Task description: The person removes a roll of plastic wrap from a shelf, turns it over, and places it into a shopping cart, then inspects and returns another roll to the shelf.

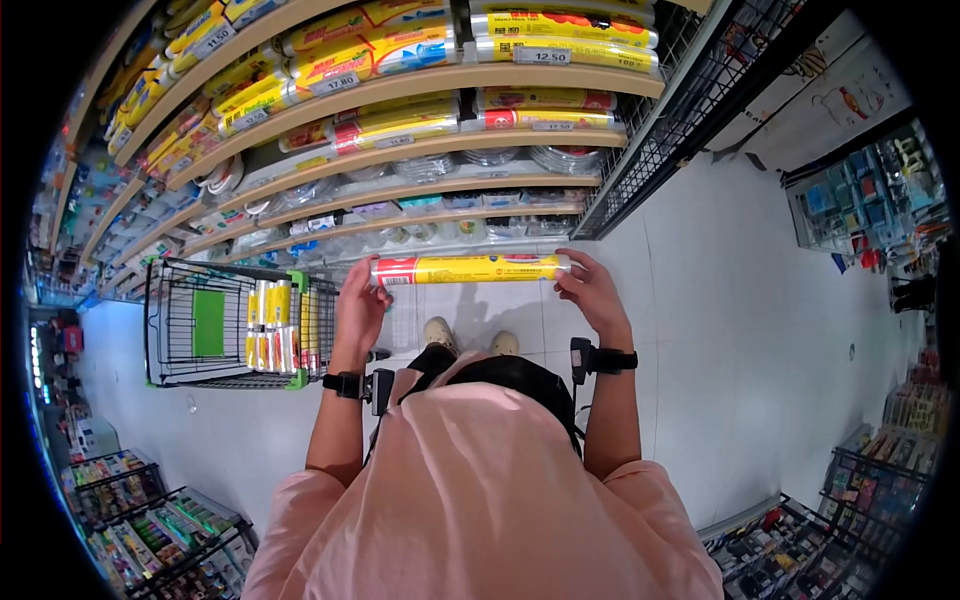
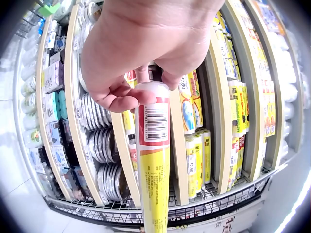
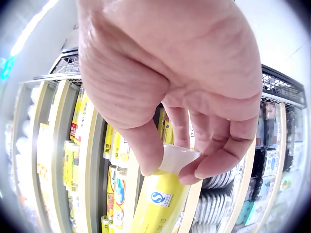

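Note:
A long yellow roll with a red end and a barcode [image 1: 460,269] is held level in front of the body, between both hands. My left hand [image 1: 362,305] grips its red, barcoded end; in the left wrist view the fingers and thumb of the left hand [image 2: 146,53] curl round the white tip of the roll [image 2: 154,165]. At the other end, my right hand [image 1: 596,295] pinches the tip. The right wrist view shows the right hand [image 3: 175,73] with thumb and fingers about the whitish end of the yellow roll [image 3: 160,204].
Shelves [image 1: 400,140] stocked with yellow rolls, and plates and boxes lower down, stand ahead. A cart [image 1: 208,322] with several yellow packs is at the left. Mesh panelling [image 1: 640,150] closes the shelf's right end. Tiled floor [image 1: 700,300] lies to the right, with other racks behind.

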Demonstrator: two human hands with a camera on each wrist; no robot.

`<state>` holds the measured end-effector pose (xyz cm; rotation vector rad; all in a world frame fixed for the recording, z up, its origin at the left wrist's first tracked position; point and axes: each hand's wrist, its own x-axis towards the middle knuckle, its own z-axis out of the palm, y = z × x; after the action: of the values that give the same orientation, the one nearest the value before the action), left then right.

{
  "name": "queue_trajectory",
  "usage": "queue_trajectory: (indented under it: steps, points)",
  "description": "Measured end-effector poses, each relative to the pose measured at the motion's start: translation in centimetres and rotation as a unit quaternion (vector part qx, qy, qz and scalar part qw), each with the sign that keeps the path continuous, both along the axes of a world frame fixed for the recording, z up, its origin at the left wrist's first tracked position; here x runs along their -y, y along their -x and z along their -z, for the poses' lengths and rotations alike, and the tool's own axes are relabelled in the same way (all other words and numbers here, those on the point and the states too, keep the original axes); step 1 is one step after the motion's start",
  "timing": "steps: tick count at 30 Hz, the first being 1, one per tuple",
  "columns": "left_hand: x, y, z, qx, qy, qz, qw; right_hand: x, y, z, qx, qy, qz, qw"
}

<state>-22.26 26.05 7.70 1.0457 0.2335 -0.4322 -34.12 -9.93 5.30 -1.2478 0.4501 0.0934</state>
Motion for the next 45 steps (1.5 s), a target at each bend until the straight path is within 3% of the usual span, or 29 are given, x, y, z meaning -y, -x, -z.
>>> queue_trajectory:
  steps: [17, 26, 38, 45]
  points:
    - [1.5, 0.1, 0.3, -0.009, -0.015, 0.035, 0.999, 1.2, 1.7, -0.2, -0.016, 0.010, 0.025, 0.999]
    - [1.4, 0.8, 0.1, -0.006, -0.016, 0.034, 0.999, 1.2, 1.7, 0.7, -0.004, -0.082, 0.087, 0.993]
    - [-3.4, 0.7, 1.0, -0.010, 0.015, -0.018, 1.000, -2.3, -1.8, 1.9, -0.006, -0.114, 0.050, 0.992]
    - [-6.6, -0.4, 0.7, 0.010, 0.024, -0.034, 0.999, -5.5, -4.9, -0.2, 0.028, -0.099, 0.020, 0.994]
